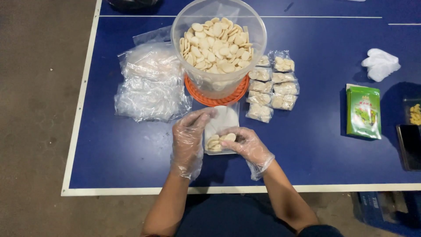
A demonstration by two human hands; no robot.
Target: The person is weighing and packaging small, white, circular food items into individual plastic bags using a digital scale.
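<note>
Both hands wear thin clear plastic gloves. My left hand [187, 138] holds open the mouth of a small clear bag [221, 120] lying on the blue table [131, 153]. My right hand [247, 145] pinches a pale oval biscuit [230, 137] at the bag's lower end, where a few more biscuits lie inside. Just beyond the bag stands a large clear tub [218, 48] full of the same pale biscuits, set on an orange lid [215, 98].
A heap of empty clear bags [151, 83] lies left of the tub. Several filled small bags [272, 83] lie in rows to its right. Farther right are a crumpled white glove [380, 64], a green packet [363, 111] and a dark tray [410, 140] at the edge.
</note>
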